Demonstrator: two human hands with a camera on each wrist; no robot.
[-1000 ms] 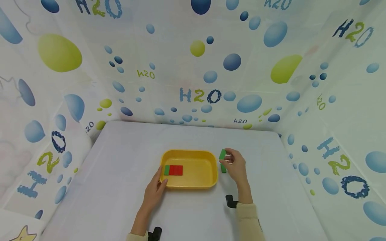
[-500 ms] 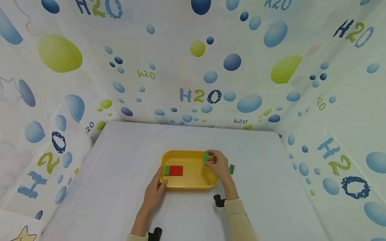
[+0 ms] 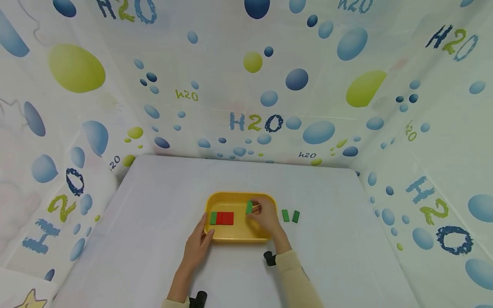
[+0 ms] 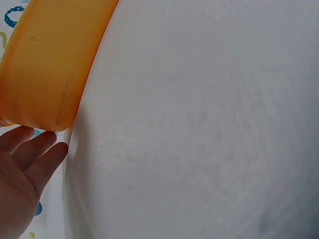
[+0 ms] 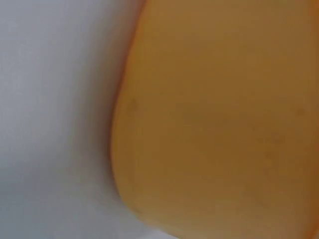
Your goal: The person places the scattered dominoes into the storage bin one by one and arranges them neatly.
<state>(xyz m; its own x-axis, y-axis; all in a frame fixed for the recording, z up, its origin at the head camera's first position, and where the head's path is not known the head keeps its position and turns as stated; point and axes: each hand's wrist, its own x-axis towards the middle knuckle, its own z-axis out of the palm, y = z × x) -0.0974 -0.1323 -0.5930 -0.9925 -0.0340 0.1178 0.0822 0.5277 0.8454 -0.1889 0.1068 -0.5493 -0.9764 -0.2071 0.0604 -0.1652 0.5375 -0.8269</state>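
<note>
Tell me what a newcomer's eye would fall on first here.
Probably the yellow tray near the middle of the white table, with red blocks and one green block lined up toward its left end. Next, the right hand, pinching another green block over the tray, while the left hand touches its left end. Two loose green blocks lie right of the tray.

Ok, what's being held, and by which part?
The right hand pinches a green rectangular block, apparently by its two ends; the left hand touches one end of the yellow tray.
</note>
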